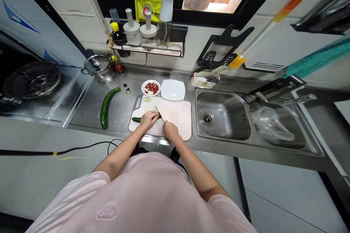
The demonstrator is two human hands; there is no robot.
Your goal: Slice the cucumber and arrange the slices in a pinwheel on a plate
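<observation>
On the white cutting board [180, 120] lies a piece of cucumber [136, 119], its length running left to right. My left hand [149, 119] is closed over it and holds it against the board. In my right hand [170, 130] is a kitchen knife [159, 112], gripped by its handle, with the blade at the cucumber's right end beside my left fingertips. Thin cucumber slices [147, 99] rest near the board's upper left. Behind the board stand a small plate of chopped red pieces [151, 87] and a white square plate [173, 90].
A whole cucumber [106, 108] lies left of the board, with cucumber scraps [128, 91] nearby. A lidded steel pot [98, 67] stands at the back left. The sink [222, 116] is on the right, a plastic bag [270, 123] in its second basin. A condiment shelf [147, 49] hangs above.
</observation>
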